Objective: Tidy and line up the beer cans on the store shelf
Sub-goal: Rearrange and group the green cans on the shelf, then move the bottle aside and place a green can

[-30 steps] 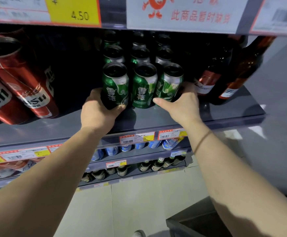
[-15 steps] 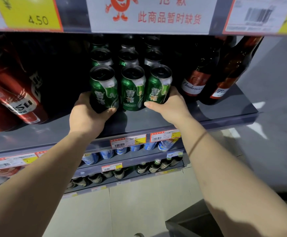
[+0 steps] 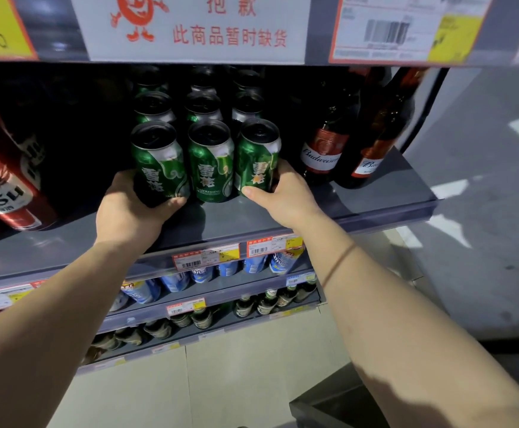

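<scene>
both hands still grip: left hand [image 3: 128, 211] the left green 雪花 can [image 3: 158, 163], right hand [image 3: 286, 197] the right can [image 3: 256, 159].

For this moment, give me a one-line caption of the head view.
Left hand and right hand grip the outer green beer cans of the front row.

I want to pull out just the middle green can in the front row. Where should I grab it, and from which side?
Take the middle green can by its top rim, from above and in front. It stands upright, with the left can and right can close beside it, held by the left hand and right hand, so its sides are blocked.
</scene>
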The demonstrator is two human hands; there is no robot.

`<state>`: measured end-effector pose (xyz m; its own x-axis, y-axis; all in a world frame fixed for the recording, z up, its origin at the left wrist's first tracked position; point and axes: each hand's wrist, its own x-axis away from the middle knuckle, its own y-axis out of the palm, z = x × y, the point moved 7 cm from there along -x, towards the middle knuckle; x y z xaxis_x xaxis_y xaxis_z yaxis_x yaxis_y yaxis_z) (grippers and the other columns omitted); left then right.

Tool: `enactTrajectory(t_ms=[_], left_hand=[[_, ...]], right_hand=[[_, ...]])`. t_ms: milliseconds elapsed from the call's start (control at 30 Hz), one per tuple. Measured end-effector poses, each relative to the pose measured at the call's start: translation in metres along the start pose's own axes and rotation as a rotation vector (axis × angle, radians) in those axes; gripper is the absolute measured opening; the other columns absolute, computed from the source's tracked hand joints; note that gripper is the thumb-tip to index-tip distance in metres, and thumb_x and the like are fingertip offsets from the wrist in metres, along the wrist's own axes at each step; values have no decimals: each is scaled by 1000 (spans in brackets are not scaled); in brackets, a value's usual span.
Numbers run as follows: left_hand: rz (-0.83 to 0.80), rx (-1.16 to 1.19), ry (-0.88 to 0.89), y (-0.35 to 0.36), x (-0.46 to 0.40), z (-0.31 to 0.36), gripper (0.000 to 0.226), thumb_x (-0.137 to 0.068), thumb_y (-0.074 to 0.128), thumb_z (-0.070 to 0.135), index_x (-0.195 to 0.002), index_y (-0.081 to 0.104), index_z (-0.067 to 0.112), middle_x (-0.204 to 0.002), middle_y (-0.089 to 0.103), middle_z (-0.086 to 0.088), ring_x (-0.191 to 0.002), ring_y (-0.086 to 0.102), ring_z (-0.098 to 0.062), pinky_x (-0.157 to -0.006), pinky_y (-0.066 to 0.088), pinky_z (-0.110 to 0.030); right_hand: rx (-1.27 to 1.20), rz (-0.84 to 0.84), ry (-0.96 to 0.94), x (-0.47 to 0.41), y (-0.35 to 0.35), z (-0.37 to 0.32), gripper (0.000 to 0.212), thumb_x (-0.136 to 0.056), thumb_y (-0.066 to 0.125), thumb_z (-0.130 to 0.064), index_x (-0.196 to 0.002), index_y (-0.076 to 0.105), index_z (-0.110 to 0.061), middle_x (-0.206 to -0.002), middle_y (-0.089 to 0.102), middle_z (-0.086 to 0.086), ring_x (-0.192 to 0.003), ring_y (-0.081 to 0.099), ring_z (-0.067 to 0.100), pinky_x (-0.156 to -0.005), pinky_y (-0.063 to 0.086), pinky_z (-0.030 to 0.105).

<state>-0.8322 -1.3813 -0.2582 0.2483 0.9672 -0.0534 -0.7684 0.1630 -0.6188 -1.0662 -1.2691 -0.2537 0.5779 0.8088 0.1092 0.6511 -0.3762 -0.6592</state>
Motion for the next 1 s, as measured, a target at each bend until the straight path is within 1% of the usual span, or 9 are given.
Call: enactTrajectory(t_ms=[100,233,300,367,467,567,667,833,1000], left_hand=[[41,101,57,-6,-2,5,73,-64,86,45,-123,55,16,-118,66,-1,-110,62,-19,-94,49,-33],[364,101,245,-31,34,35,68,-72,77,52,-115,53,7,-107,56,-12,-101,57,-27,-88,50,-42],[309,110,384,-13,66,71,64,-77,77,43,-117,51,1,-106,51,-12,-99,49,-19,-91,45,-29],[132,150,517,24,91,112,61,-79,73,39,-121,51,0,-109,46,-2,-101,45,-9,-93,39,-14],[-148,181,465,89,93,150,73,-81,74,33,-139,41,5,-125,45,2,-121,44,-12,-105,35,-21],[-289,214,273,140,68,158,85,-81,75,23,-148,24,10,-138,46,1,-131,42,-12,-103,35,-19],[-287,224,136,170,41,159,84,-82,72,15,-148,22,7,-131,58,-7,-123,52,-21,-84,36,-12],[-280,78,95,194,22,160,83,-86,70,25,-150,20,13,-145,45,-9,-132,43,-28,-102,37,-30],[-165,-52,151,198,27,159,72,-75,78,39,-130,44,9,-126,52,-14,-118,50,-33,-93,43,-37]], right_hand=[[25,24,3,5,-18,5,60,-75,76,-35,-127,52,-20,-125,61,2,-115,56,25,-96,48,45],[-91,514,109,35,-82,53,25,-76,68,-18,-98,58,-24,-94,65,-6,-92,65,21,-88,51,42],[-28,688,175,48,-106,74,26,-76,68,-24,-98,55,-27,-94,66,-8,-94,65,23,-89,49,41],[44,741,232,47,-121,85,43,-77,71,-33,-115,55,-23,-108,68,-5,-107,61,25,-93,43,40],[134,621,292,29,-132,95,74,-76,74,-42,-138,43,-19,-126,62,2,-122,51,29,-101,34,45],[264,462,256,8,-132,104,78,-73,74,-53,-135,42,-17,-119,66,4,-119,53,32,-99,32,47],[246,354,185,-9,-136,112,65,-71,75,-53,-121,48,-21,-111,67,1,-111,58,29,-98,38,46],[83,283,113,-25,-143,118,62,-68,82,-44,-118,51,-25,-109,68,-4,-101,65,21,-87,53,43],[98,325,182,-27,-147,117,64,-68,80,-46,-119,48,-24,-105,67,-4,-96,65,23,-74,53,37]])
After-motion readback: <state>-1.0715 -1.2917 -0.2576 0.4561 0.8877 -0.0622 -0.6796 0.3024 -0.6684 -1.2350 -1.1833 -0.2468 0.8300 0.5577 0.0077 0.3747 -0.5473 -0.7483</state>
